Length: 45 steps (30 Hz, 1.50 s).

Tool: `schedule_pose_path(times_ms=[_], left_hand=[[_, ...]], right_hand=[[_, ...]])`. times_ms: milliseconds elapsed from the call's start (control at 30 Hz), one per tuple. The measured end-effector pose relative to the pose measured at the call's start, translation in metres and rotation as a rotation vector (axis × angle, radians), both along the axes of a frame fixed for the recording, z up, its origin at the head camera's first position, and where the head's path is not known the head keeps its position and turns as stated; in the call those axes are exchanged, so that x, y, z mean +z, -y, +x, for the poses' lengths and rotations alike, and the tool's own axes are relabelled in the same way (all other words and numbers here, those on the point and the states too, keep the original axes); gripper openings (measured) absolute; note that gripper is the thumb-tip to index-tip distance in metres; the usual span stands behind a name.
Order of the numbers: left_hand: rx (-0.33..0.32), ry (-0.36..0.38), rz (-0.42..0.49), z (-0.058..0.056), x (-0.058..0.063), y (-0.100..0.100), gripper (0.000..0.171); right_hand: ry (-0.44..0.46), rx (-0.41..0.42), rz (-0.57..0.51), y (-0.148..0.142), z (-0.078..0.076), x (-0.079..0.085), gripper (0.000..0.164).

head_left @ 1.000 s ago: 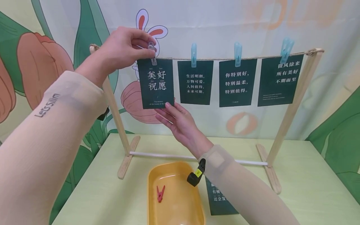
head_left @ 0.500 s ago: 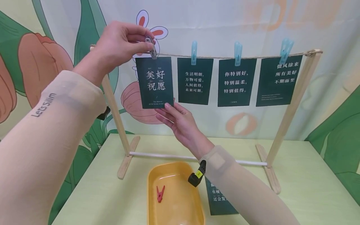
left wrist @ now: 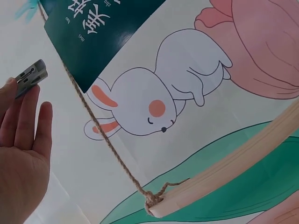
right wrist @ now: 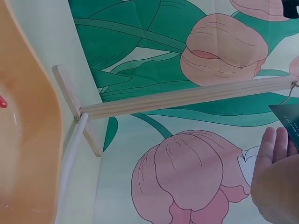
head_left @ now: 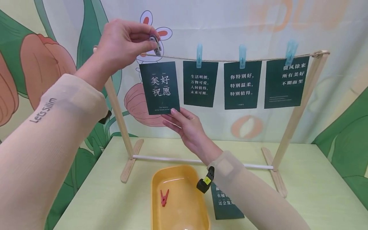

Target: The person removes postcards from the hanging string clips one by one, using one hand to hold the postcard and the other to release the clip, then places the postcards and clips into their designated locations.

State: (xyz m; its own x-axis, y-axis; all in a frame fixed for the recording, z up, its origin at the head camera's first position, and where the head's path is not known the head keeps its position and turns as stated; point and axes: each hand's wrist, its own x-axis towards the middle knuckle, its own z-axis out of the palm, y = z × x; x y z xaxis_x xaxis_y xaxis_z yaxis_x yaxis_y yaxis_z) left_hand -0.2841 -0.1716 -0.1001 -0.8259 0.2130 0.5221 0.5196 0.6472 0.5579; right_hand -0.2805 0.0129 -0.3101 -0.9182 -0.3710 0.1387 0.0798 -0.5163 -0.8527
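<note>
Up at the left end of the rope [head_left: 172, 58], my left hand [head_left: 122, 48] pinches a grey clothespin [head_left: 156, 46] between thumb and fingers. In the left wrist view that clothespin [left wrist: 32, 77] is apart from both rope and card. Just below the rope is a dark green card [head_left: 161, 88] with white characters, tilted slightly. My right hand [head_left: 192, 131] pinches its lower right corner, thumb in front and fingers behind. Three similar cards, left [head_left: 200, 83], middle [head_left: 242, 84] and right [head_left: 286, 83], hang from the rope by light blue clothespins [head_left: 199, 56].
A wooden stand [head_left: 299, 111] carries the rope, with a white rod [head_left: 166, 158] low between its posts. In front, a yellow tray [head_left: 184, 210] holds a red clothespin [head_left: 164, 198]. Another green card [head_left: 227, 210] lies on the table [head_left: 100, 191], partly under my right forearm.
My left hand has lifted the grey clothespin up off the card's top edge. The card has come down a little and right with my right hand, and its top edge now sits below the rope.
</note>
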Motion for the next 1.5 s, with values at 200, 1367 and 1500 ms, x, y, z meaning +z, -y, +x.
schedule_pose_path(times_ms=[200,1367,1500], left_hand=[[0.008,-0.025,-0.050,0.006,0.002,-0.002,0.026],[-0.043,0.102,-0.068,0.034,-0.020,0.020,0.025],[-0.063,0.156,-0.042,0.031,-0.027,0.022,0.028]], right_hand=[[-0.019,0.001,0.006,-0.007,0.002,-0.003,0.029],[-0.046,-0.022,0.045,-0.060,0.032,-0.015,0.032],[-0.032,-0.027,0.041,-0.065,0.035,-0.015,0.032]])
